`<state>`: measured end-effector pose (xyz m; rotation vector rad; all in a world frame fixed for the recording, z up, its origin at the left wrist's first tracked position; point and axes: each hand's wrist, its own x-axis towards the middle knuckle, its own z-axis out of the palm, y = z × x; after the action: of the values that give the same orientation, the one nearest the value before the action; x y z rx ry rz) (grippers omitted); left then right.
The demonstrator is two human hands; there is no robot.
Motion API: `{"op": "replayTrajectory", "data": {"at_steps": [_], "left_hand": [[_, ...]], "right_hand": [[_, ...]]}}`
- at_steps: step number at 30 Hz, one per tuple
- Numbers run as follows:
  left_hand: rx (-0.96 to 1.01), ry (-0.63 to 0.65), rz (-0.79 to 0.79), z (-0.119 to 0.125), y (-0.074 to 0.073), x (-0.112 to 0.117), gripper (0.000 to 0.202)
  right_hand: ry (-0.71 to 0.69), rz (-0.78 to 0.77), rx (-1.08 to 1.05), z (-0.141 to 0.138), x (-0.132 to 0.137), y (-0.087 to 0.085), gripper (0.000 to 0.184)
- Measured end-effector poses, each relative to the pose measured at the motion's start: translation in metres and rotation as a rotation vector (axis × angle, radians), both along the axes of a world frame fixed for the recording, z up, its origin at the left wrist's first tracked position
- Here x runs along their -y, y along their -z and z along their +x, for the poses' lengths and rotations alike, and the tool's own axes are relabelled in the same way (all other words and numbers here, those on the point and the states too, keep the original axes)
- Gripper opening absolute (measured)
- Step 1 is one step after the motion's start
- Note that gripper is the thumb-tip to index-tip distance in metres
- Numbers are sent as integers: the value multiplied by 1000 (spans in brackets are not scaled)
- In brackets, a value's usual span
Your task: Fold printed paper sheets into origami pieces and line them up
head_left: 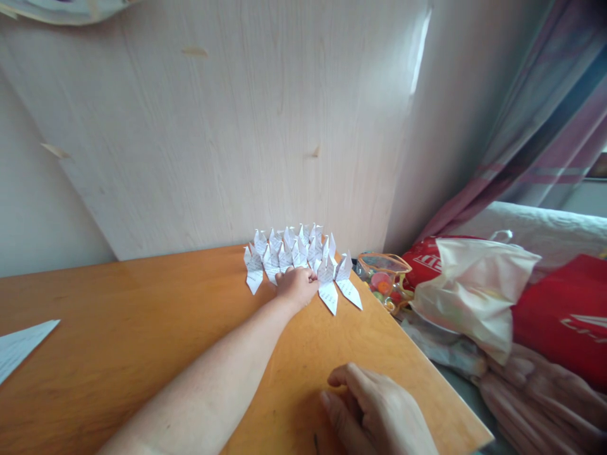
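Several white folded paper cranes (pixel 289 253) stand in rows at the far edge of the wooden table (pixel 118 316), against a pale board. My left hand (pixel 296 285) reaches far out among them, its fingers closed on one paper crane (pixel 327 278) in the front row. My right hand (pixel 374 411) rests on the table near me, fingers curled under, with nothing visible in it.
A white paper sheet (pixel 21 344) lies at the table's left edge. To the right, off the table, are a clear jar of coloured bits (pixel 384 278), a white plastic bag (pixel 474 284), red bags (pixel 564 316) and a curtain (pixel 545 114).
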<state>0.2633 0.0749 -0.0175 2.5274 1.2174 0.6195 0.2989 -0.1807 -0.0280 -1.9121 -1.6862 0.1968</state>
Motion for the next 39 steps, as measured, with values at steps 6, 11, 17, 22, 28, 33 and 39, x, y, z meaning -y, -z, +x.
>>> {"op": "replayTrajectory", "data": {"at_steps": [6,11,17,22,28,33,39], "left_hand": [[11,5,9,-1,0,1,15],[43,19,29,-6,-5,3,16],[80,44,67,-23,-20,17,15],[94,100,84,-55,-29,45,13],[148,146,2,-95,-27,73,13],[146,131,11,-116,-23,82,13],[101,192,-27,-123,-20,85,12]], "right_hand": [[28,-44,-27,-2,-1,-6,14],[76,-62,-79,-5,0,-13,12],[91,-58,-120,-6,3,-15,14],[100,-38,-170,-6,4,-15,16],[149,95,-325,0,1,-13,27],[191,264,-488,2,-5,-21,29],[179,281,-539,3,-27,-31,36]]}}
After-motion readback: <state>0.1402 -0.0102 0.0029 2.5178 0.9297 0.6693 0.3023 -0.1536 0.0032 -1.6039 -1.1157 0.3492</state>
